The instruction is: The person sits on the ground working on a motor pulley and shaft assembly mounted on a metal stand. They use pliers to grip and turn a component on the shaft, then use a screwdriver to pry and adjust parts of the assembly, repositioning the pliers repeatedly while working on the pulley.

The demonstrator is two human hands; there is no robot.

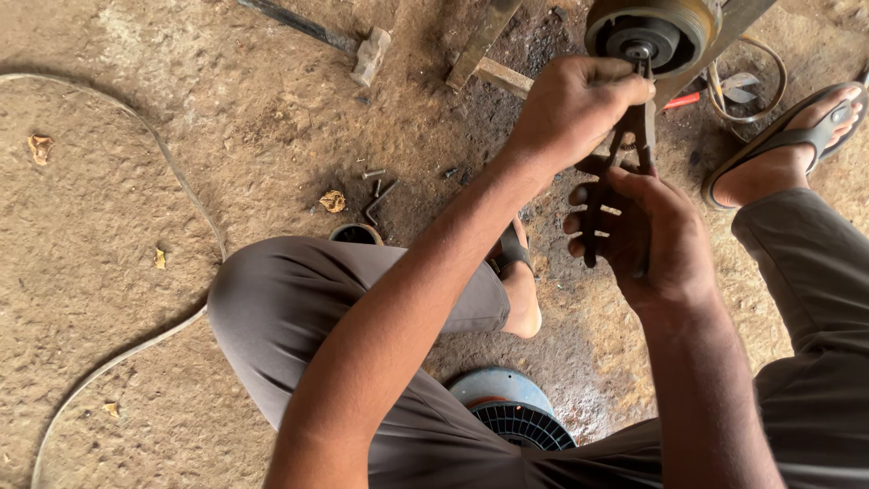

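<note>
1. Closest to the lens: a round blue fan housing (511, 412) on the dirt floor (136, 226), tucked between the knees.
2. Right hand (656, 237) has its fingers wrapped round the handles of dark pliers (625, 172).
3. Left hand (572, 107) pinches near the plier tips, right at the pulley (650, 36).
4. Loose bolts (376, 186) lie further left on the floor.

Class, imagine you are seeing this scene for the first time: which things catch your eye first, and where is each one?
At top right, the left hand steadies the tip of dark pliers at the hub of a round metal pulley, while the right hand grips the handles just below. Small bolts and a bent hex key lie on the dirt floor above the left knee.
</note>
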